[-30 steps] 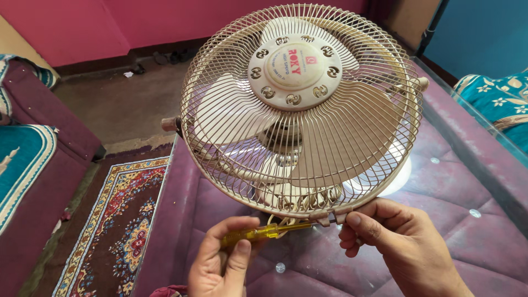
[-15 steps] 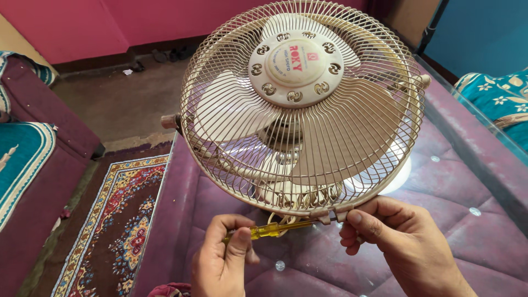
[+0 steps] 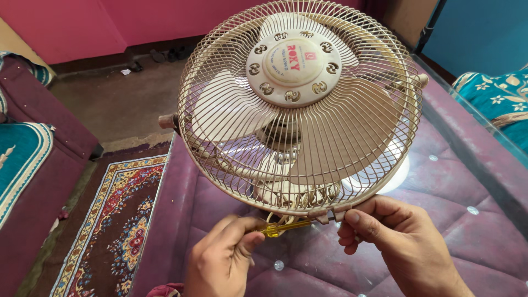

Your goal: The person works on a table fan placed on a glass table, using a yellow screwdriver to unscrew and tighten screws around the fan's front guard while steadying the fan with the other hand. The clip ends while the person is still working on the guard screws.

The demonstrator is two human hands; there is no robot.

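A beige table fan (image 3: 300, 107) with a round wire guard stands on a glass-topped table (image 3: 473, 181), its face toward me. My left hand (image 3: 220, 258) grips the yellow handle of a screwdriver (image 3: 283, 226), whose tip points at a small clip on the guard's bottom rim. My right hand (image 3: 396, 242) pinches that bottom rim right beside the clip. The fan's blades and round centre cap show through the wires.
Purple quilted fabric lies under the glass top. A patterned rug (image 3: 107, 220) covers the floor at the left, beside a maroon and teal sofa (image 3: 27, 165). A teal cushion (image 3: 495, 99) sits at the far right. Pink wall behind.
The fan and both hands have held almost the same place. My left hand has shifted slightly on the screwdriver handle at the bottom clip.
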